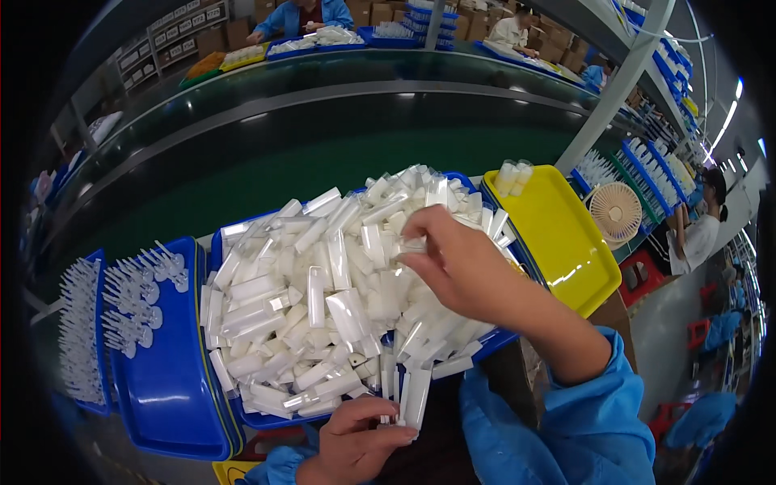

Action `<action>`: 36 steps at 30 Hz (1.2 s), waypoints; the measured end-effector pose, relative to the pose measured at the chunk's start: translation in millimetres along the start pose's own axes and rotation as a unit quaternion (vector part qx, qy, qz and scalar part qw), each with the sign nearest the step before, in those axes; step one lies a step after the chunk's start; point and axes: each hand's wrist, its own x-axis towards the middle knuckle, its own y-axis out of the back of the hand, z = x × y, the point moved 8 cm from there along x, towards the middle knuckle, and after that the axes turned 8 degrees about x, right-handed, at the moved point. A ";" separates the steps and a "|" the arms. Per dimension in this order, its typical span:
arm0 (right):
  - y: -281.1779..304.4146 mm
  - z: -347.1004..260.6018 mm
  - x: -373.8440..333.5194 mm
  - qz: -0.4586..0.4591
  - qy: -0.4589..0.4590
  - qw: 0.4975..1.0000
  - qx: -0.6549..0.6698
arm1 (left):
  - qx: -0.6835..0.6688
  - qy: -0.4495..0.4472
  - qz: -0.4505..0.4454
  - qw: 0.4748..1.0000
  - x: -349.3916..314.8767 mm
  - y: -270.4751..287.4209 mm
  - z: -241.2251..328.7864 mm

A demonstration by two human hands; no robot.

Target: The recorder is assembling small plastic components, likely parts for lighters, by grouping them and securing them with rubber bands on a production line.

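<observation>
A large heap of white and clear plastic tubes (327, 283) fills a blue tray (267, 422) in front of me. At the heap's near edge, my left hand (360, 440) pinches a white plastic tube (415, 398) between thumb and fingers, and slim pieces stand close beside it. My right hand (469, 267) reaches over the right part of the heap. Its thumb and forefinger are curled toward each other at the pile; whitish plastic shows between them, but I cannot make out which piece they grip.
Left are stacked blue trays (166, 404) with clear stemmed parts (133, 303). On the right lies a yellow tray (558, 234) holding a few white cylinders (513, 178), beside a round beige fan (616, 212) and a metal post (618, 85). Beyond a green conveyor belt (323, 153), other people work.
</observation>
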 end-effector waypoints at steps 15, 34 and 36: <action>-42.4 17.8 -85.0 -0.022 -0.258 0.702 0.664 | -0.049 -0.071 -0.025 0.996 12.2 -12.3 15.6; -14.0 -12.9 -105.2 -0.010 -0.084 0.929 0.360 | 0.025 -0.127 -0.122 0.984 -4.8 -24.4 -1.2; -26.8 -16.6 -108.9 -0.023 -0.068 0.926 0.370 | -0.065 -0.046 -0.033 0.996 -10.3 -19.9 -14.6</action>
